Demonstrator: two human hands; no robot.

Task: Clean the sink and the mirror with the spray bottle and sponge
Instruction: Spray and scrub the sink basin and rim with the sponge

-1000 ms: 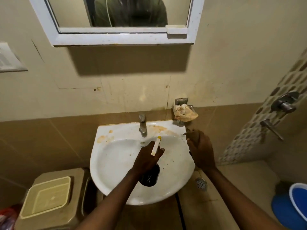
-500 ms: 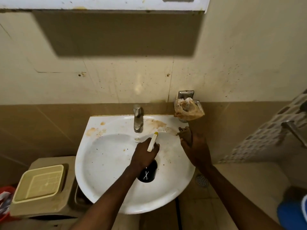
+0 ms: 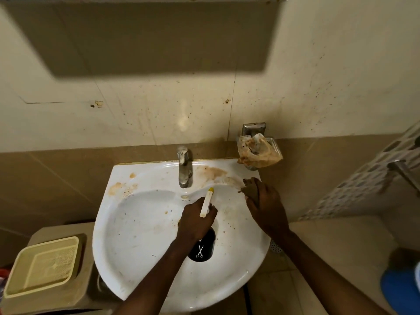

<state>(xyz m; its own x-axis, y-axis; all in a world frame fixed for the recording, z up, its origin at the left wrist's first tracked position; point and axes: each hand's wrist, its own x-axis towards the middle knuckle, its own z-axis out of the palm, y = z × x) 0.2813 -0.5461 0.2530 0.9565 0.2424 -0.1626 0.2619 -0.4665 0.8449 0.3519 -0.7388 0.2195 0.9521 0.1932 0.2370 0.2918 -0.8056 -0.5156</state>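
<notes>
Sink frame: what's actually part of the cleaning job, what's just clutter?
In the job:
- spray bottle, gripped by left hand
- brown sponge, held by right hand
- stained sink

Lying about:
- tap
- stained rag in wall holder
- yellow basket

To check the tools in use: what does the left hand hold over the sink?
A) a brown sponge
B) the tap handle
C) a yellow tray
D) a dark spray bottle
D: the left hand grips the dark spray bottle by its neck, over the sink.
</notes>
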